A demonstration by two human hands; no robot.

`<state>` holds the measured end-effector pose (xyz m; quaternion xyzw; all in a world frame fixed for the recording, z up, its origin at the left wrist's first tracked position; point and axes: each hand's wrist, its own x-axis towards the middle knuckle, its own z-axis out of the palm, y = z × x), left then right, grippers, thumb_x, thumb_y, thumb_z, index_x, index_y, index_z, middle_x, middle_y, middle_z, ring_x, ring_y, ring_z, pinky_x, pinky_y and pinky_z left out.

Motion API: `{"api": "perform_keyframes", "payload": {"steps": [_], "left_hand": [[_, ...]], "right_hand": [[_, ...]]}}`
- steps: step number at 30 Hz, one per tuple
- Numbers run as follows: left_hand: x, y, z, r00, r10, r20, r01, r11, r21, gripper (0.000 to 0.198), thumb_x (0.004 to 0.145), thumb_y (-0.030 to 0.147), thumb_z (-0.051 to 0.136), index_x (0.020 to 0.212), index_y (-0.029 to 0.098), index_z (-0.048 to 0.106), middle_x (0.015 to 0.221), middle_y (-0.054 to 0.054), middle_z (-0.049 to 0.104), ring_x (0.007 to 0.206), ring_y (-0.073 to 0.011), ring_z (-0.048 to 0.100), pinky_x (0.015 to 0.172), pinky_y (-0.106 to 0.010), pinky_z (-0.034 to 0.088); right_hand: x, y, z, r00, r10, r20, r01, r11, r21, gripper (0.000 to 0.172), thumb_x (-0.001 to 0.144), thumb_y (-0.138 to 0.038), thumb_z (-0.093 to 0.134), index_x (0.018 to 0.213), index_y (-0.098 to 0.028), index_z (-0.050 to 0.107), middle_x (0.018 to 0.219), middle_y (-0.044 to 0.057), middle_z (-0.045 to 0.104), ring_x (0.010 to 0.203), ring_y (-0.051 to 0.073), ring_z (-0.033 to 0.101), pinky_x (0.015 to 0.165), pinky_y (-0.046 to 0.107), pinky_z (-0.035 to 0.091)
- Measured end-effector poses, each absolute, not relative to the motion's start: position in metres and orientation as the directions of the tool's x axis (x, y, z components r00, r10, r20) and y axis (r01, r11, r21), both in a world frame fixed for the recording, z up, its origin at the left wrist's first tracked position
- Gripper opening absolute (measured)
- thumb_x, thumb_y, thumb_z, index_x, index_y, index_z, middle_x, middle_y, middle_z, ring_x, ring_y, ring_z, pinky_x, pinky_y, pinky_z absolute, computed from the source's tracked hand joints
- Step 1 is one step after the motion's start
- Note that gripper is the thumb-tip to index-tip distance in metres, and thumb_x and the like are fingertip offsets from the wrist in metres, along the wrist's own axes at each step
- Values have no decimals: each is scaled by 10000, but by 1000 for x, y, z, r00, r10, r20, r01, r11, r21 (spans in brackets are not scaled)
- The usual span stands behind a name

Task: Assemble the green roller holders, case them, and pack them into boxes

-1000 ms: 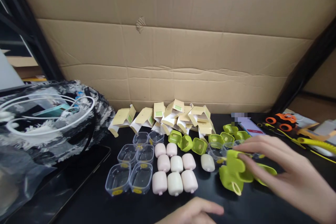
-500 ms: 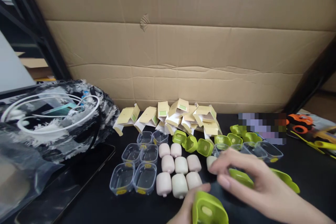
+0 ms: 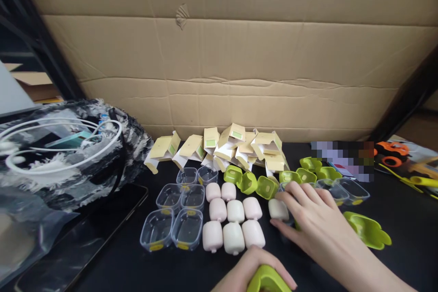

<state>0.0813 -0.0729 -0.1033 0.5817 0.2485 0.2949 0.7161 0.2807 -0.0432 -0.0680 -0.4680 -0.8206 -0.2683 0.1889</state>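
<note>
At the bottom edge my left hand (image 3: 251, 270) is curled around a lime green silicone case (image 3: 267, 281). My right hand (image 3: 316, 226) reaches left over the black table (image 3: 116, 264), fingers spread around a single cream rounded block (image 3: 278, 209), thumb just below it and forefinger above it; it does not grip it. A cluster of pink and cream rounded blocks (image 3: 233, 221) lies just left of that. Another flat green case (image 3: 367, 229) rests to the right of my right wrist.
Several clear plastic tubs (image 3: 178, 212) sit left of the blocks. Folded tan cardboard boxes (image 3: 222, 148) pile up behind, with more green cases (image 3: 248, 183) and clear tubs (image 3: 342, 191) nearby. A patterned bag with white cables (image 3: 65, 155) fills the left. A cardboard wall (image 3: 226, 54) stands behind.
My right hand has let go of the green case and slid left to the lone cream block. The left hand has dropped lower with its green case.
</note>
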Motion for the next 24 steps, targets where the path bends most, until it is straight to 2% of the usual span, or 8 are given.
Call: {"api": "perform_keyframes", "payload": {"steps": [3,6,9,11,14,17,20,24], "left_hand": [[82,-70,-100,710,703,32,-308,270,912,503,667,535,769,1012,229,568,730,39,506,563,-86,362,616,-240,306],[76,-67,-81,733,681,-7,-449,490,747,521,823,583,572,1180,222,460,891,-78,685,533,-70,415,627,-241,312],[69,-63,-66,736,676,21,-524,550,650,388,868,362,572,1188,225,399,1074,-174,697,562,-68,499,594,-225,346],[68,-62,-65,737,673,63,-557,552,620,345,817,264,586,1115,227,418,1127,-186,683,611,-93,582,604,-245,393],[70,-62,-75,743,666,63,-574,587,571,262,798,236,550,1039,243,447,1095,-111,698,658,-117,654,651,-258,403],[73,-63,-82,769,638,52,-562,635,530,269,780,272,560,1043,253,512,960,2,693,601,-104,632,569,-223,345],[73,-65,-80,788,614,-38,-505,680,531,278,742,284,588,1011,212,583,837,20,649,588,-97,545,541,-225,271],[72,-70,-75,764,627,-152,-490,717,496,231,705,283,619,918,195,610,782,22,605,677,-118,485,635,-243,262]], "right_hand": [[287,-44,-60,-490,658,571,860,471,196,291,663,-302,798,856,-202,604,794,31,622,695,279,620,558,407,475],[294,-46,-46,-388,727,567,841,530,-104,268,860,-429,609,1047,-247,548,827,18,650,687,235,651,566,381,533],[299,-50,-36,-322,799,508,715,557,-423,294,923,-439,526,1181,-306,479,964,7,677,809,179,689,655,272,584],[298,-55,-34,-309,790,529,617,590,-521,322,929,-406,522,1234,-328,457,1093,14,658,954,173,679,756,233,584],[292,-66,-40,-312,725,614,522,670,-527,409,916,-330,538,1307,-323,418,1146,29,641,1007,172,670,814,204,571],[279,-78,-49,-370,633,680,476,758,-447,482,873,-202,566,1319,-308,419,1141,39,659,1043,203,657,877,251,555],[265,-84,-52,-425,591,685,434,797,-419,485,839,-104,523,1273,-309,459,1118,17,693,1093,208,631,941,305,518],[258,-77,-51,-548,496,674,379,865,-328,398,841,-146,497,1223,-254,522,1207,27,678,1131,176,608,959,276,482]]}}
